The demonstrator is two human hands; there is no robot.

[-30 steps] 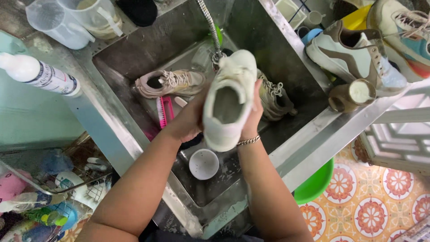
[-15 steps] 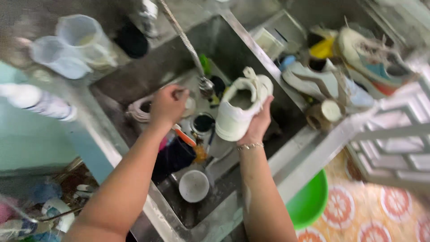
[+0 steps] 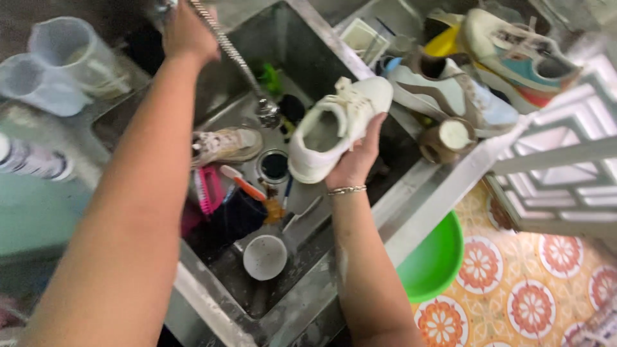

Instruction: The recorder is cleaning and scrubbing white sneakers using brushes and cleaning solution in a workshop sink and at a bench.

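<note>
Steel walls of the deep sink (image 3: 212, 103) took up most of the view, and both arms reached over it. Beside the right hand, on the sink's rim, stood a grey and brown sneaker (image 3: 450, 90), with a sneaker of many colours (image 3: 520, 58) just beyond it. Below that hand, outside the sink, a green basin (image 3: 437, 257) sat on the patterned floor tiles.

Held up over the sink was the white sneaker (image 3: 337, 125), tilted with its opening toward the camera and its toe pointing up and away. The right hand (image 3: 360, 157) gripped it from underneath, fingers curled closed around the heel and side, so the shoe lay above and to the left of the palm. A thin bracelet (image 3: 347, 190) circled that wrist.

Left of the held shoe, on the sink floor, lay a dirty pale sneaker (image 3: 225, 144), and nearer the camera a pink brush (image 3: 209, 189) and a white cup (image 3: 265, 257), well below the grip. The metal shower hose (image 3: 231, 54) ran down to its head just left of the white sneaker.

The left hand (image 3: 186, 32) was raised at the hose's upper end, closed there; blur hid exactly what it clasped.
</note>
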